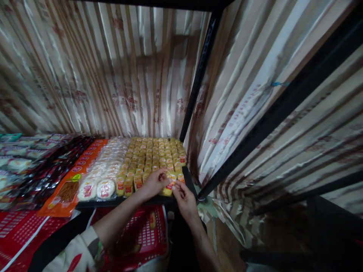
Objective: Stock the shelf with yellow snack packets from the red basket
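Shelf point(189, 180) of yellow packs point(153, 153); red basket point(165, 238) near, below. My left hand point(153, 184) and right hand point(185, 200) pinch one yellow packet point(167, 191) at the shelf's near right corner, fingertips only: loose grip could drop it, a shove topple neighbours.

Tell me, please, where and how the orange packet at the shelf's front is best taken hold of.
I'd probably pinch the orange packet by its near end, thumb on top, coming from the front: that end juts past the shelf edge, while white round packs crowd its right.
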Action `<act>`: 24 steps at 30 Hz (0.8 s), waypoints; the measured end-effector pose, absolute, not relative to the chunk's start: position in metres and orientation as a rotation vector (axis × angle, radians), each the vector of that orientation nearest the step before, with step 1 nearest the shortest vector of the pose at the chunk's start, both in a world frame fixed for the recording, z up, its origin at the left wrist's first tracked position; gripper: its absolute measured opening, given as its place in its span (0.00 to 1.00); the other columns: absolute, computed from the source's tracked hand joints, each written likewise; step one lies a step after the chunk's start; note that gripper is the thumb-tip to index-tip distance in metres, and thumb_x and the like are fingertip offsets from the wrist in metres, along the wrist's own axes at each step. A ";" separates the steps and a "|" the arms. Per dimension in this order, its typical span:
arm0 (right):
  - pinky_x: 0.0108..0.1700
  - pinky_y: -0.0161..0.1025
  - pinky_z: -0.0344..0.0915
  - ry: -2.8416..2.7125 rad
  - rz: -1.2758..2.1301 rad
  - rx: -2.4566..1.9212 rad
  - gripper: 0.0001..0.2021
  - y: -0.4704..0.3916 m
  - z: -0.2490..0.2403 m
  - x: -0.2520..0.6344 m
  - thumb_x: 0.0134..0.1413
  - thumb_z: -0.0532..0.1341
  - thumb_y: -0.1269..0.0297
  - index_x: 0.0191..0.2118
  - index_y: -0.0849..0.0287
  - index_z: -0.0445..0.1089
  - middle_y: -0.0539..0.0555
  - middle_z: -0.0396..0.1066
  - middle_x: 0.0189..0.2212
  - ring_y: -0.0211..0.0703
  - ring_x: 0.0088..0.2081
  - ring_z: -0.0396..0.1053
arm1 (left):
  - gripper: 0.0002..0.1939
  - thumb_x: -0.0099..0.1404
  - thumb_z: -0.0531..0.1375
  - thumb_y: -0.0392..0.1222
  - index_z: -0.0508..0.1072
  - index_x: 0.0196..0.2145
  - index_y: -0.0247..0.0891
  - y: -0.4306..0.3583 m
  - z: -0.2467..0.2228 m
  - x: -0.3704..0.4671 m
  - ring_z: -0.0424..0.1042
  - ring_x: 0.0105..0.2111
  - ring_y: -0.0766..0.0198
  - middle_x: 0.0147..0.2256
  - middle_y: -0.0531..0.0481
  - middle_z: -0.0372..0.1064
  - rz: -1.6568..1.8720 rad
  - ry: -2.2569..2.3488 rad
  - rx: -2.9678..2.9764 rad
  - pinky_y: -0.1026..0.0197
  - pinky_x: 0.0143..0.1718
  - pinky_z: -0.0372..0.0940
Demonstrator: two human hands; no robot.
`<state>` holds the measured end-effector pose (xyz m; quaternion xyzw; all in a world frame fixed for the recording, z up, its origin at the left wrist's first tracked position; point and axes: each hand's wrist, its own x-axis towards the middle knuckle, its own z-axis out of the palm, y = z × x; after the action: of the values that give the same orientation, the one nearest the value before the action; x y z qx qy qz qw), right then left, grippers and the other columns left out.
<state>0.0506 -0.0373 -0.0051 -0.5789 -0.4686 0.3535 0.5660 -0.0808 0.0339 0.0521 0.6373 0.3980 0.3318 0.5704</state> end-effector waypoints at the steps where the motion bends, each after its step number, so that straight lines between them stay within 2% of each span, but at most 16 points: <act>1: 0.46 0.45 0.68 -1.082 0.794 -1.364 0.22 -0.034 -0.005 0.055 0.52 0.56 0.49 0.46 0.60 0.68 0.59 0.73 0.42 0.48 0.42 0.71 | 0.12 0.52 0.61 0.42 0.70 0.35 0.36 0.041 0.054 -0.074 0.60 0.25 0.70 0.24 0.56 0.61 0.778 0.946 1.518 0.66 0.28 0.56; 3: 0.53 0.47 0.63 -1.055 0.647 -1.419 0.23 -0.026 -0.007 0.064 0.54 0.53 0.49 0.49 0.60 0.66 0.61 0.69 0.48 0.49 0.48 0.68 | 0.10 0.53 0.60 0.39 0.70 0.35 0.36 0.056 0.059 -0.060 0.60 0.24 0.70 0.24 0.57 0.62 0.814 1.003 1.525 0.67 0.28 0.57; 5: 0.59 0.49 0.54 -1.039 0.472 -1.519 0.26 -0.018 -0.010 0.072 0.56 0.50 0.49 0.53 0.61 0.63 0.61 0.63 0.54 0.49 0.56 0.60 | 0.11 0.53 0.59 0.36 0.69 0.36 0.37 0.070 0.064 -0.044 0.62 0.26 0.70 0.26 0.56 0.64 0.886 1.090 1.542 0.67 0.30 0.59; 8: 0.63 0.50 0.46 -1.023 0.424 -1.653 0.30 -0.006 -0.022 0.079 0.58 0.43 0.47 0.57 0.65 0.58 0.63 0.57 0.58 0.48 0.61 0.52 | 0.11 0.53 0.60 0.35 0.69 0.37 0.37 0.089 0.069 -0.019 0.65 0.29 0.68 0.31 0.53 0.68 0.950 1.195 1.661 0.65 0.34 0.60; 11: 0.63 0.49 0.46 -1.051 0.490 -1.680 0.32 0.001 -0.038 0.079 0.59 0.40 0.46 0.58 0.66 0.58 0.63 0.57 0.58 0.48 0.61 0.51 | 0.12 0.54 0.60 0.36 0.69 0.39 0.36 0.103 0.068 0.005 0.67 0.31 0.66 0.35 0.50 0.70 0.975 1.188 1.766 0.62 0.37 0.62; 16: 0.62 0.51 0.47 -1.120 0.442 -1.673 0.31 0.004 -0.057 0.074 0.60 0.40 0.48 0.59 0.64 0.56 0.62 0.56 0.60 0.48 0.61 0.51 | 0.12 0.55 0.60 0.34 0.71 0.39 0.38 0.118 0.054 0.033 0.68 0.35 0.62 0.36 0.48 0.71 0.950 1.129 1.930 0.59 0.42 0.61; 24: 0.63 0.50 0.46 -1.039 0.458 -1.692 0.31 0.004 -0.052 0.073 0.59 0.42 0.48 0.60 0.64 0.55 0.61 0.54 0.60 0.48 0.62 0.50 | 0.12 0.56 0.59 0.37 0.73 0.40 0.35 0.127 0.037 0.039 0.64 0.45 0.51 0.39 0.41 0.71 0.810 1.258 2.204 0.55 0.47 0.58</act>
<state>0.0734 0.0042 -0.0524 -0.7071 -0.4342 0.1914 0.5243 0.0388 0.1268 0.0371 0.8039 0.4587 0.2954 0.2366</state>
